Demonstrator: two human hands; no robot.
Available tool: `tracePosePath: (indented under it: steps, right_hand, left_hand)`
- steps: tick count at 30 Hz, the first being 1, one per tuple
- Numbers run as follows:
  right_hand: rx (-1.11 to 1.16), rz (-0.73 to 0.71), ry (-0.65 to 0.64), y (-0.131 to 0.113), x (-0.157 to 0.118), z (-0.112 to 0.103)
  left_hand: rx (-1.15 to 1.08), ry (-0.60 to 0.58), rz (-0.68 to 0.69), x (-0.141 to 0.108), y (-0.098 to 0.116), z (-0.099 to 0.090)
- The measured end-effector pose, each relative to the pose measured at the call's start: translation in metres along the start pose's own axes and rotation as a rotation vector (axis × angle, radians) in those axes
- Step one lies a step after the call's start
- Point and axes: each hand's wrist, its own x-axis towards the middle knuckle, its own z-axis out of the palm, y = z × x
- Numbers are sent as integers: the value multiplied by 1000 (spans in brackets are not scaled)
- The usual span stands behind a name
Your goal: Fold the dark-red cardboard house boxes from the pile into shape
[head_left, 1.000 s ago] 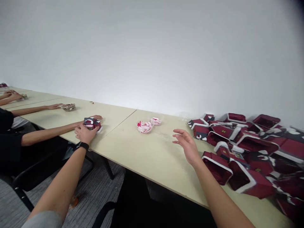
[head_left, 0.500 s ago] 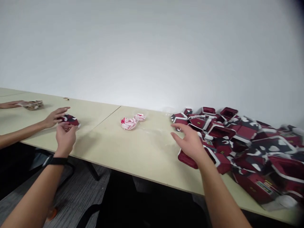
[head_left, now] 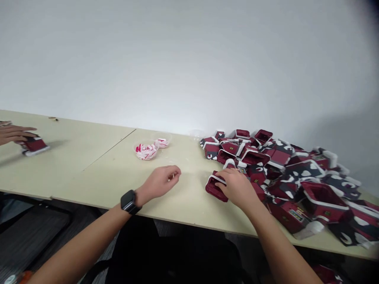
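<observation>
At the left end of the pile, my right hand point(head_left: 237, 186) grips a small maroon house-shaped box point(head_left: 215, 191) with white fuzzy trim. Its open mouth faces me, and my thumb and fingers pinch its upper rim. Over the middle of the table is my left hand point(head_left: 161, 181), with a black watch point(head_left: 130, 202) on the wrist. Its fingers are loosely curled together, and I see nothing in them. At far left a co-worker's hand point(head_left: 14, 134) rests on another maroon box point(head_left: 36, 145).
A heap of maroon boxes point(head_left: 281, 157) with dark, white-spotted roofs covers the table's right side. Two clear bowls point(head_left: 147, 152) of red-and-white pieces stand behind my left hand. A seam point(head_left: 109, 150) crosses the table point(head_left: 97, 181), which meets a white wall point(head_left: 177, 67). Small scraps point(head_left: 53, 118) lie far left.
My left hand has let go of the box at the left and swung right to the middle. That box is now under the co-worker's hand. My right hand has closed on a box at the pile's edge.
</observation>
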Motion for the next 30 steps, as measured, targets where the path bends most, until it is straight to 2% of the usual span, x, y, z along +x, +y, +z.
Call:
tracePosePath:
  steps: [4,8,10,13,15,17,19,22,27,30]
  right_hand:
    - [-88,19,-8,-10,6,4]
    - [47,64,105,-15,13,-5]
    - [239,71,237,-20,20,-11]
    - [680,171,475,-31,40,-11]
    - [1035,280,577,-41,57,-2]
    - [1376,381,610,-51,73,11]
    - [1626,492,578,-62,86,26]
    - [1810,552,467,-75,94,44]
    - [1861,477,216,-78,90,52]
    - [1932,398,171,-69,87,50]
  left_hand:
    - [-48,-36,47,20,5,15]
    - [-143,7,41,30,-4,22]
    - [-235,50,-21,38,-14,22]
    - [-518,56,-178,57,-32,18]
    - [-766,-53,-240,70,-44,13]
    - [-965,-178,-224,80,-53,10]
    - [-1092,-214,-170,84,-57,10]
    - [-1171,-125,-164,82,-59,16]
    - [-1166,32,-240,75,-62,15]
    - [-1141,114,-250,76,-69,8]
